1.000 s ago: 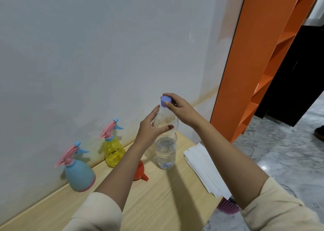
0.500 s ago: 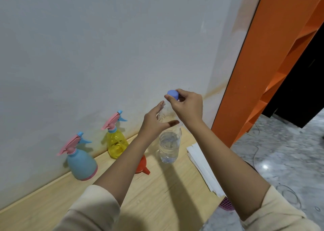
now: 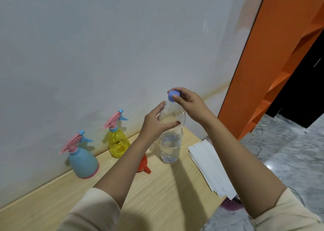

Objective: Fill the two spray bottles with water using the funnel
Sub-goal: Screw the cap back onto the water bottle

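So far the task is barely begun. The clear water bottle (image 3: 171, 141) stands upright on the wooden desk (image 3: 157, 195), partly filled, its blue cap (image 3: 174, 97) on the neck. The left hand (image 3: 156, 125) is curled around the bottle's shoulder, steadying it; the right hand (image 3: 188, 104) pinches the cap between thumb and fingertips, apparently to unscrew it. Both spray bottles stand against the wall with their pink trigger heads screwed on: the blue spray bottle (image 3: 84, 162) farthest left, the yellow spray bottle (image 3: 118, 143) between it and the water bottle. The orange funnel (image 3: 143, 165) lies on the desk, partly hidden behind the left forearm. Opening both sprayers, seating the funnel and all pouring remain to do.
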Demonstrator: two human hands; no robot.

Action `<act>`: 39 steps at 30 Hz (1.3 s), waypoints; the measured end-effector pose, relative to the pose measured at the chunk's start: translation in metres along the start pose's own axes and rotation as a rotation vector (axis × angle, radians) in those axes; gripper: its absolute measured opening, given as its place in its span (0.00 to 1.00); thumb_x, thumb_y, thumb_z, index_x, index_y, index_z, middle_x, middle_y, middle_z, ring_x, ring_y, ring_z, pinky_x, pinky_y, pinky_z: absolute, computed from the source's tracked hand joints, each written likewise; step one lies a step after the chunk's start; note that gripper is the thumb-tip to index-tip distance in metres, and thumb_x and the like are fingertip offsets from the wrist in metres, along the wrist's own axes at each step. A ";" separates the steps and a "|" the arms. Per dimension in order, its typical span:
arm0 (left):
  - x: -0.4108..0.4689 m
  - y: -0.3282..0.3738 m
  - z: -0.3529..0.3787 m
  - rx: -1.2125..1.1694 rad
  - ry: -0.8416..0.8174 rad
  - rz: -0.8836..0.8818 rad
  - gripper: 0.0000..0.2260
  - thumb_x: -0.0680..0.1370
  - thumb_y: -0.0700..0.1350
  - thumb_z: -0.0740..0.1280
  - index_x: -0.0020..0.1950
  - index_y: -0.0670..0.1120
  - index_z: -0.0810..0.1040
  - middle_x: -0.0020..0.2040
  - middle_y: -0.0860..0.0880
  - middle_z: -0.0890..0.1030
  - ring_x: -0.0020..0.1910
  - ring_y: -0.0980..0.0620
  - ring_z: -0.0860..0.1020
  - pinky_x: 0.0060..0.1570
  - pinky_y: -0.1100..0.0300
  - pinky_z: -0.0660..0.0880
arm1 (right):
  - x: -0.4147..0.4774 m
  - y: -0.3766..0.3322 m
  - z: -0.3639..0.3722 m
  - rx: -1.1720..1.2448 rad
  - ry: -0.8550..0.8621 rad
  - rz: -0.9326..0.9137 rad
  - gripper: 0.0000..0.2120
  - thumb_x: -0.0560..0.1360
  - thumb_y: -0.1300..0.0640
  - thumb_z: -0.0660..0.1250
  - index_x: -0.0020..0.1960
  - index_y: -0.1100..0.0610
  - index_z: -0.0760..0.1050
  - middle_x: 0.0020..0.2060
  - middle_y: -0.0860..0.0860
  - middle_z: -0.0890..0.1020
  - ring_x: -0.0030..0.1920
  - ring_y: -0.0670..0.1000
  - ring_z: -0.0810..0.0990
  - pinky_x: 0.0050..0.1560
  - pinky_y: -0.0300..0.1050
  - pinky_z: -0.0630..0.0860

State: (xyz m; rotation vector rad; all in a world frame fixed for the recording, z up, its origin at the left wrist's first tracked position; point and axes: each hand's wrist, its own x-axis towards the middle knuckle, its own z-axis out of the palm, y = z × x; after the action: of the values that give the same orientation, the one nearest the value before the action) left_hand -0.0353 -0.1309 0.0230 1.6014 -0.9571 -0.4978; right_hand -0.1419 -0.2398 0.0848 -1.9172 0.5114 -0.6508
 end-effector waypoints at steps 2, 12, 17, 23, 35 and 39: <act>0.000 -0.001 0.001 0.006 0.005 0.004 0.40 0.66 0.47 0.79 0.74 0.48 0.65 0.72 0.53 0.70 0.70 0.60 0.67 0.70 0.56 0.67 | -0.001 -0.002 0.003 -0.029 0.072 -0.007 0.13 0.77 0.56 0.65 0.60 0.56 0.75 0.52 0.48 0.80 0.53 0.46 0.79 0.53 0.33 0.73; -0.002 -0.002 0.004 0.063 0.004 0.015 0.39 0.68 0.47 0.78 0.75 0.49 0.63 0.73 0.53 0.68 0.72 0.59 0.66 0.71 0.55 0.65 | -0.007 -0.006 0.023 -0.099 0.376 -0.015 0.07 0.69 0.49 0.72 0.44 0.52 0.81 0.39 0.50 0.85 0.44 0.55 0.82 0.49 0.57 0.79; -0.010 0.001 0.011 0.170 -0.122 0.039 0.44 0.73 0.54 0.71 0.78 0.51 0.44 0.79 0.54 0.49 0.74 0.63 0.48 0.71 0.62 0.52 | -0.013 -0.001 0.028 -0.069 0.410 -0.048 0.09 0.73 0.49 0.69 0.50 0.52 0.79 0.37 0.45 0.80 0.38 0.47 0.76 0.42 0.43 0.75; -0.029 -0.023 -0.003 0.284 -0.160 -0.013 0.48 0.72 0.57 0.72 0.78 0.53 0.40 0.78 0.59 0.44 0.72 0.67 0.43 0.69 0.64 0.48 | -0.024 0.019 0.028 -0.034 0.277 -0.029 0.24 0.74 0.49 0.68 0.68 0.53 0.69 0.64 0.46 0.76 0.64 0.45 0.72 0.64 0.39 0.68; -0.060 -0.145 -0.061 0.942 -0.564 -0.031 0.39 0.69 0.49 0.73 0.76 0.52 0.58 0.79 0.52 0.48 0.78 0.52 0.45 0.75 0.51 0.53 | -0.049 0.085 0.057 0.116 0.183 0.163 0.51 0.59 0.48 0.80 0.72 0.41 0.51 0.70 0.46 0.66 0.71 0.47 0.65 0.70 0.53 0.66; -0.053 -0.161 -0.061 1.020 -0.560 0.062 0.31 0.73 0.37 0.66 0.75 0.48 0.61 0.77 0.48 0.57 0.78 0.50 0.52 0.74 0.55 0.53 | -0.043 0.093 0.060 0.060 0.204 0.192 0.49 0.61 0.53 0.80 0.71 0.45 0.53 0.62 0.47 0.74 0.63 0.45 0.73 0.61 0.38 0.70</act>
State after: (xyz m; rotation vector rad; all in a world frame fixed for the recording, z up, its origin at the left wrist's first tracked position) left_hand 0.0307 -0.0485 -0.1233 2.3687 -1.8727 -0.4404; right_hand -0.1425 -0.2098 -0.0300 -1.7285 0.7856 -0.7308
